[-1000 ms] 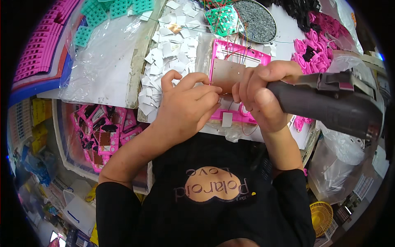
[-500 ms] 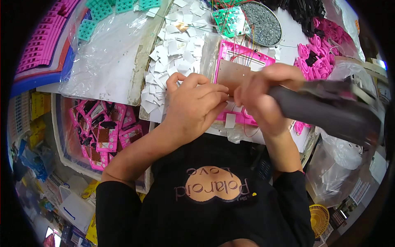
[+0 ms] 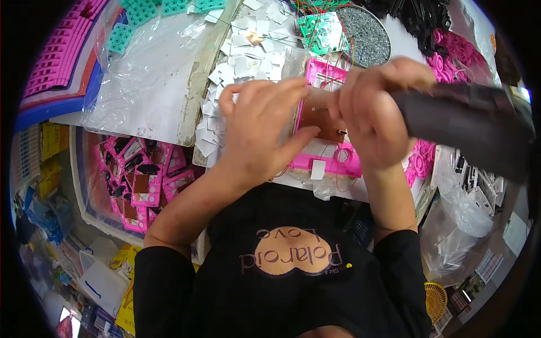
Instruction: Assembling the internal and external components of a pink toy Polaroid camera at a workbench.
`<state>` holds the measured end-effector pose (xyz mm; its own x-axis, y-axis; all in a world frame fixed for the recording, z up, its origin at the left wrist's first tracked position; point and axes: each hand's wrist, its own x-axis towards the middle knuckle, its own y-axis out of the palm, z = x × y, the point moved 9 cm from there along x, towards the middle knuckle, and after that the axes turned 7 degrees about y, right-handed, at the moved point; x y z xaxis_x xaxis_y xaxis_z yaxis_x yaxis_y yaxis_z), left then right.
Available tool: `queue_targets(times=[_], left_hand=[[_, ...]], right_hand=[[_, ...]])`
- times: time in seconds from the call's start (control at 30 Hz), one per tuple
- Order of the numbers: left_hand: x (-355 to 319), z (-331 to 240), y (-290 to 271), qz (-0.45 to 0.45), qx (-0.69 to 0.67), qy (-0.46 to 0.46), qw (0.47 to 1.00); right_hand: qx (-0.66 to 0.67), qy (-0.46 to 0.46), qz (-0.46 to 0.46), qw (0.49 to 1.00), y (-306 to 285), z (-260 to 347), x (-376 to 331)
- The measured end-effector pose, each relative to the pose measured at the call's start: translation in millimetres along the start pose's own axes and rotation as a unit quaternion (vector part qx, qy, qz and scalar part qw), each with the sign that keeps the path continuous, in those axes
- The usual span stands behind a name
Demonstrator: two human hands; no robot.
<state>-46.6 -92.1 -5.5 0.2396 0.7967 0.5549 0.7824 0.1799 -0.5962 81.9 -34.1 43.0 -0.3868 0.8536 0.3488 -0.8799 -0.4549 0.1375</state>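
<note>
On the bench in front of me lies a pink plastic casing (image 3: 332, 164) with a brown circuit board (image 3: 322, 123) and thin red wires in it. My left hand (image 3: 253, 132) is over the casing's left side, fingers apart, its thumb by the board's edge. No object shows in it. Closed round the handle of a dark power screwdriver (image 3: 459, 121), my right hand (image 3: 377, 110) is above the casing's right side. The tool's body sticks out to the right and is blurred; its tip is hidden by my fingers.
Small white paper squares (image 3: 248, 65) cover the bench at left. A round dish of screws (image 3: 366, 39) and a green circuit board (image 3: 324, 34) lie beyond. Pink rings (image 3: 418, 163) are at right. A bin at lower left contains pink casings (image 3: 147, 194).
My left hand has lifted and shifted slightly away from the board, with its fingers spreading. My right hand has moved up and right with the screwdriver. The casing has turned and shifted slightly.
</note>
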Motion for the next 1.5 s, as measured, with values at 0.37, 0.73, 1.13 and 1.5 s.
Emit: queue_targets(times=[0.37,0.73,1.13,1.5], left_hand=[[-18.6,2.9,-13.9,0.021,0.014,0.012,1.000],[-23.3,-38.7,30.0,0.205,0.003,0.067,0.976],[-19.6,20.4,50.9,0.219,-0.445,-0.391,0.775],[-19.6,19.3,53.9,0.286,-0.469,-0.373,0.748]], right_hand=[[-0.144,-0.006,-0.017,0.989,9.4,-25.5,5.0],[-0.177,-0.044,-0.124,0.975,-42.5,43.0,-18.8],[-0.298,0.308,0.008,0.903,-26.0,-39.7,-71.3],[-0.248,0.345,0.048,0.904,-27.1,-44.0,-73.0]])
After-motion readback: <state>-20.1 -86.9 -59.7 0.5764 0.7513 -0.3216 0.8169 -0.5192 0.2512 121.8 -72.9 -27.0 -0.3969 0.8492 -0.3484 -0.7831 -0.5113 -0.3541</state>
